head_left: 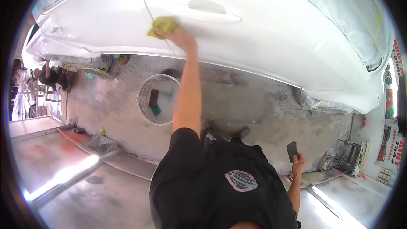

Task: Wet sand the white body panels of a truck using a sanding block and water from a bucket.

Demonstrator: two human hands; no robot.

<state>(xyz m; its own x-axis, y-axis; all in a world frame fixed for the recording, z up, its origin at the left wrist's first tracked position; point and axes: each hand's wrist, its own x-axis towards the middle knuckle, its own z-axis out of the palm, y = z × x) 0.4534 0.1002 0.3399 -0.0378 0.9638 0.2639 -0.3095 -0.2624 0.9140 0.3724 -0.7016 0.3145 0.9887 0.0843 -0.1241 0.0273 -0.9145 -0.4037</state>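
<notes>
My left arm reaches up to a white car's side panel (110, 21). My left hand (180, 38) is closed on a yellow-green cloth (165, 24), pressed against the panel near a door seam and just below the door handle (207, 13). Down at my right side, away from the car, my right hand (298, 164) pinches a dark grey-green sheet (292, 151) that looks like sandpaper. On the floor below my left forearm stands a round white bucket (138, 101). Inside it show a dark brown block (153, 99) and a green piece (156, 110).
Plastic sheeting (87, 62) covers the car's wheels and its upper windows. A person (48, 76) crouches at the far left. Behind me are a wall with bright light tubes (63, 178) and a floor grille (101, 144). Frames or panels (352, 159) lean at the right.
</notes>
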